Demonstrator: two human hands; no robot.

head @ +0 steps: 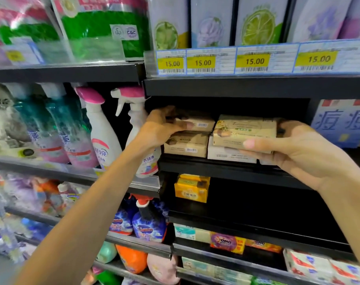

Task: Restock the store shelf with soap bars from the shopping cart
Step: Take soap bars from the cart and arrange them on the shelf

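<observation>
A brown soap bar point(197, 124) is gripped by the fingers of the left hand point(161, 127) atop another brown soap bar point(186, 144) near the shelf point(226, 168) front edge, at its left end. A beige soap bar point(244, 130) is held by the right hand point(302, 153), thumb along its front and fingers curled behind, above a white soap bar point(229, 154) lying at the shelf's front edge.

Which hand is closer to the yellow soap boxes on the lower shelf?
Left. The left hand grips a brown soap bar almost straight above the yellow soap boxes. The right hand, holding another bar, is farther off to the right.
</observation>
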